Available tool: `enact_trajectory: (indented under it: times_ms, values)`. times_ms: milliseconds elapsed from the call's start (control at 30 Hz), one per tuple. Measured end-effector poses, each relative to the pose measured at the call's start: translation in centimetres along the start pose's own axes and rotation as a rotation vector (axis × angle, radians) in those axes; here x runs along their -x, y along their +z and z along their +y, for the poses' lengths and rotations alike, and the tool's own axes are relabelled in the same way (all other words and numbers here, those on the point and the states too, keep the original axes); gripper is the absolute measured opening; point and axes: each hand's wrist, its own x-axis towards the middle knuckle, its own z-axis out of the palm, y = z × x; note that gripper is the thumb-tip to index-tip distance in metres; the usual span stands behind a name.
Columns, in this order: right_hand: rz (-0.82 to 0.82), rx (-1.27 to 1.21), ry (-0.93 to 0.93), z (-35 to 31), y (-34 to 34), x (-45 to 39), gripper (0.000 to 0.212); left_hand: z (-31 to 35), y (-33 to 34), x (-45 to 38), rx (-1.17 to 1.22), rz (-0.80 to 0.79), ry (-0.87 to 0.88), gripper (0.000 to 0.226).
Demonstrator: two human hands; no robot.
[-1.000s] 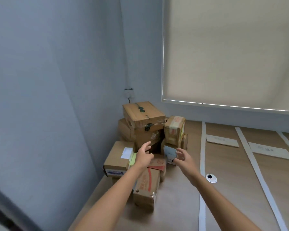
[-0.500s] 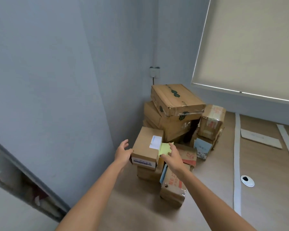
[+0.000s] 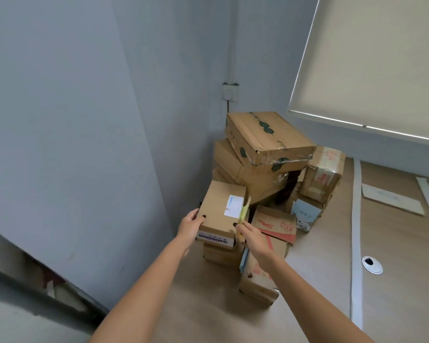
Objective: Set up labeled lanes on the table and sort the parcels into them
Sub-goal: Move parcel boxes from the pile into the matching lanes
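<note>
A small brown parcel [image 3: 218,209] with a white label and a blue-printed front sits on top of another box at the near left of the pile. My left hand [image 3: 190,225] grips its left edge, thumb on top. My right hand [image 3: 252,237] grips its right edge beside a yellow-green slip [image 3: 244,212]. Behind it several cardboard parcels are heaped in the corner, topped by a large flat box with green marks [image 3: 265,137]. A box with red print [image 3: 274,225] lies just right of my right hand. White tape lanes [image 3: 356,219] run across the wooden table.
Grey walls close in at the left and behind the pile. A paper lane label [image 3: 391,198] lies between tape strips at the right. A round cable grommet [image 3: 372,264] sits in the table [image 3: 394,280]. A drawn roller blind [image 3: 382,65] hangs at upper right.
Both hands have left the middle of the pile and closed in on the small labelled parcel, one on each side. The view has swung left and closer.
</note>
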Motion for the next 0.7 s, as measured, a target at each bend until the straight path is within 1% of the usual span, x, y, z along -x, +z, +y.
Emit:
enact_trajectory:
  times_ms: [67, 133, 267, 367, 433, 533, 600, 700]
  values:
    - [-0.046, 0.009, -0.019, -0.4, 0.8, 0.2, 0.055, 0.3, 0.6, 0.5, -0.012, 0.005, 0.002, 0.043]
    - [-0.048, 0.029, -0.042, -0.7, 1.1, 0.4, 0.058, 0.5, 0.9, 1.1, -0.015, 0.023, 0.004, 0.043]
    - [-0.035, 0.025, -0.116, -0.6, 0.4, 1.2, 0.053, 1.4, 1.1, 2.6, -0.028, 0.035, 0.026, 0.039]
    - [-0.012, -0.045, -0.156, -0.5, -0.7, 2.5, 0.049, 2.1, 1.8, 4.1, -0.025, 0.034, 0.030, 0.034]
    - [0.003, -0.103, -0.187, -0.2, -1.5, 3.4, 0.045, 2.5, 2.6, 5.5, -0.024, 0.032, 0.021, 0.035]
    - [0.069, -0.159, -0.189, 0.5, -3.2, 5.5, 0.045, 2.8, 4.5, 7.9, -0.023, 0.007, -0.015, 0.040]
    - [0.135, -0.215, -0.219, 1.3, -4.9, 7.3, 0.040, 2.7, 6.4, 9.8, -0.029, -0.040, -0.030, 0.044]
    - [0.255, -0.232, -0.283, 2.5, -8.9, 10.0, 0.036, 2.6, 10.3, 13.0, -0.050, -0.119, -0.034, 0.049]
